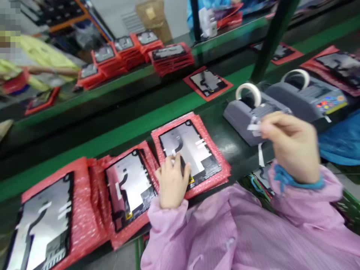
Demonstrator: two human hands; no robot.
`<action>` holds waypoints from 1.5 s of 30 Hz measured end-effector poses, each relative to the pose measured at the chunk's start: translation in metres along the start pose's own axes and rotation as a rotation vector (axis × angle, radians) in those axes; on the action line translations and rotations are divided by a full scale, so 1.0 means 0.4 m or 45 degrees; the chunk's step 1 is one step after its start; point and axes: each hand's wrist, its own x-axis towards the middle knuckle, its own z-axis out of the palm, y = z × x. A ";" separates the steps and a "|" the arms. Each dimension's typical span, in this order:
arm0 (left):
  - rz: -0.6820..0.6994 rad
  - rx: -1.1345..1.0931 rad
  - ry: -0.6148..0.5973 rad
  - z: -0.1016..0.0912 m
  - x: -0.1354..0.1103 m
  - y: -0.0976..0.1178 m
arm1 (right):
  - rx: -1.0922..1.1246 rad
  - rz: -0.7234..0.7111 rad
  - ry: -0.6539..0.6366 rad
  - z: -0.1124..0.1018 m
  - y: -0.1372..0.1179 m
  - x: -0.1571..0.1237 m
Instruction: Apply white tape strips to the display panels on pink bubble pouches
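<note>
Your left hand (171, 183) rests on the near side of the panel (189, 144), which lies at its one o'clock; thumb and forefinger stand apart, and I cannot tell whether they grip anything. White pieces (201, 142) already sit there. At two o'clock, your right hand (292, 140) pinches a white strip (254, 128), not yet on the panel. Beyond, at its ten o'clock, stands a tape dispenser (239, 117).

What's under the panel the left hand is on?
Red bubble wrap shows around the edges of the panel, with more red layers below. Whatever else lies beneath is covered.
</note>
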 end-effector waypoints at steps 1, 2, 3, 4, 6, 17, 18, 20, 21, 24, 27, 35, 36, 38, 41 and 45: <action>-0.018 0.009 -0.027 -0.004 0.009 0.005 | -0.029 0.036 -0.199 0.072 0.007 0.014; -0.030 0.010 -0.051 -0.007 0.018 0.008 | -0.061 0.067 -0.366 0.143 0.022 0.029; -0.036 0.008 -0.073 -0.009 0.028 0.009 | -0.106 0.094 -0.494 0.211 0.043 0.044; -0.036 0.005 -0.092 -0.010 0.037 0.010 | -0.178 0.109 -0.586 0.272 0.066 0.057; -0.019 0.010 -0.118 -0.011 0.054 0.007 | -0.354 0.118 -0.708 0.368 0.110 0.078; 0.061 -0.049 -0.118 -0.002 0.080 -0.014 | -0.752 0.119 -0.803 0.481 0.155 0.068; 0.062 -0.058 -0.118 -0.002 0.080 -0.014 | -0.767 0.117 -0.805 0.483 0.158 0.068; 0.063 -0.076 -0.121 -0.003 0.081 -0.014 | -0.795 0.105 -0.813 0.487 0.162 0.069; 0.063 -0.086 -0.123 -0.004 0.082 -0.014 | -0.806 0.096 -0.817 0.488 0.164 0.070; 0.082 -0.123 -0.118 -0.005 0.086 -0.016 | -0.845 0.068 -0.825 0.490 0.165 0.072; 0.120 -0.164 -0.121 -0.002 0.091 -0.020 | -0.911 0.041 -0.822 0.492 0.162 0.066; 0.107 -0.279 -0.117 0.008 0.101 -0.023 | -1.183 -0.145 -0.735 0.481 0.170 0.082; 0.111 -0.327 -0.091 0.010 0.098 -0.027 | -1.205 -0.146 -0.694 0.464 0.174 0.093; 0.078 -0.461 0.028 0.019 0.085 -0.042 | -1.185 -0.132 -0.647 0.415 0.176 0.108; -0.250 -0.628 0.315 0.043 0.048 -0.077 | -1.033 -0.026 -0.750 0.329 0.164 0.087; -0.538 -0.837 0.289 0.083 0.007 -0.114 | -0.899 0.120 -0.805 0.267 0.142 -0.004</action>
